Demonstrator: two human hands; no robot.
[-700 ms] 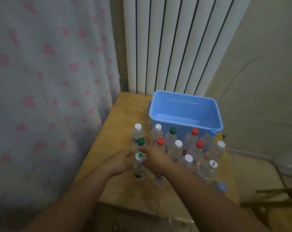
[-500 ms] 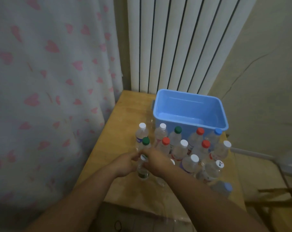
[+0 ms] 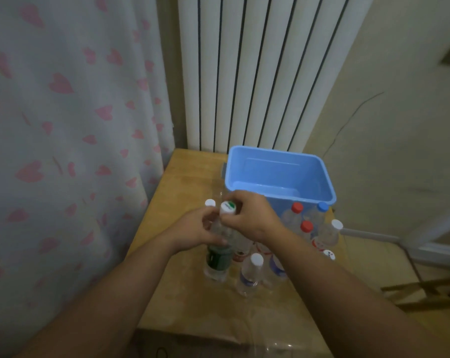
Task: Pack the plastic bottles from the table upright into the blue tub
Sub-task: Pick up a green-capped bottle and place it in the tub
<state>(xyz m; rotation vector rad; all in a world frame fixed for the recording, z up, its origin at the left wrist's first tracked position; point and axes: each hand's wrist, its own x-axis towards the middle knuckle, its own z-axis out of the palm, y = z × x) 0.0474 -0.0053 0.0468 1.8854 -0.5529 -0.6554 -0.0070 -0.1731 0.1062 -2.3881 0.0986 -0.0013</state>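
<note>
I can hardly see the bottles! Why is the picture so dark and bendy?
Head view: dim room light leaves the clear bottles murky; the wide lens splays the radiator lines apart; the blue tub shows sharpest.

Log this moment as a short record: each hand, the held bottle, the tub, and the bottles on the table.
left hand: grips the green-label bottle by its upper body
right hand: holds the same bottle at the neck, by its cap
blue tub: no bottle inside, at the far end of the table
other bottles: upright on the table, in front of the tub
</note>
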